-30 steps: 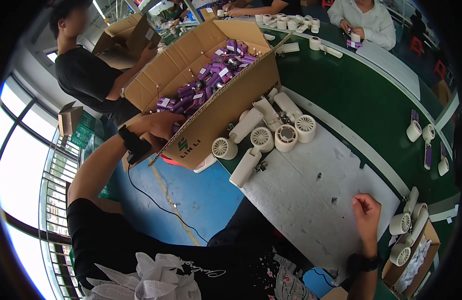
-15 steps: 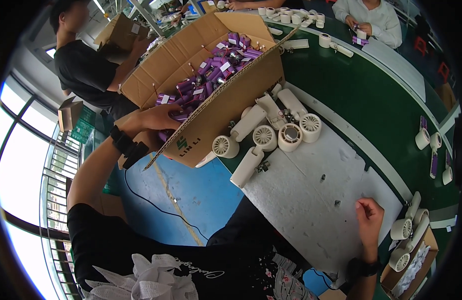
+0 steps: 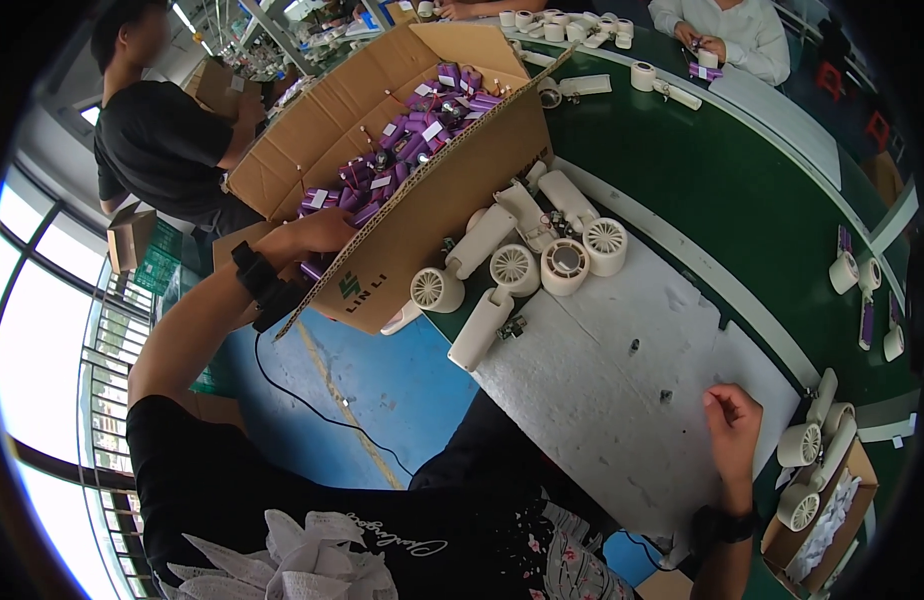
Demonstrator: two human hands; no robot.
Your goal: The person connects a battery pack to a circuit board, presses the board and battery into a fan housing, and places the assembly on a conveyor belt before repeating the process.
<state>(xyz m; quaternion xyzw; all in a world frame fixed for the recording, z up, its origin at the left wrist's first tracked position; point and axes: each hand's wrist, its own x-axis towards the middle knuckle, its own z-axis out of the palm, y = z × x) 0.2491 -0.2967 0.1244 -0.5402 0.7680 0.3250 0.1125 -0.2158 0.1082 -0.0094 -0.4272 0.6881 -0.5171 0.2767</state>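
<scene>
My left hand reaches over the wall of a large cardboard box at the upper left. Its fingers are hidden behind the box edge, among purple battery packs with white labels and thin wires. Whether it grips one does not show. My right hand rests at the right side of the grey work surface, its fingers loosely curled in with nothing visible in them. Cream handheld fan bodies with round slotted heads lie beside the box, some with small circuit parts exposed.
A green conveyor curves past the far side, carrying more fan parts. At the lower right stands a small carton with white pieces, fans beside it. A person in black stands at left; a co-worker in white handles parts across.
My left hand has moved slightly deeper behind the box wall, and the view has shifted a little. My right hand stays curled on the work surface. The standing person's carton has moved lower.
</scene>
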